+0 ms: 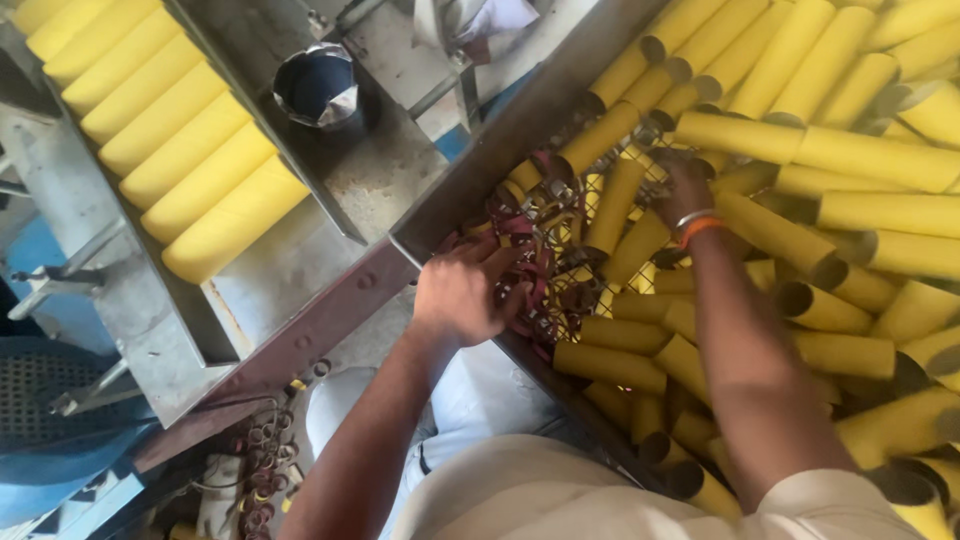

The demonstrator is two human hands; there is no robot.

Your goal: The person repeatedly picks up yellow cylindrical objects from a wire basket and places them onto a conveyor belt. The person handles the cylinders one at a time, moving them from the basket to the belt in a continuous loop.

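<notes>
**Head view: both hands in a bin of yellow tubes**

Head camera looks down on a wire-mesh bin (560, 300) heaped with yellow cardboard tubes (850, 160), filling the frame from 12 to 5 o'clock. Left hand (462, 292) rests at the bin's near corner, its grip curled over a tangle of red bands and metal rings (520, 235); whether it pinches any, I cannot tell. Right hand (685, 185) is buried among the tubes, grip hidden.

Tubes look light, hollow and stiff but crushable, so hold 1 around its middle. They would roll and slide easily. A steel rail (330, 320) edges the bin at 9 o'clock; beyond it, 7 tubes lie in a tray (180, 150). Open room is scant.
</notes>
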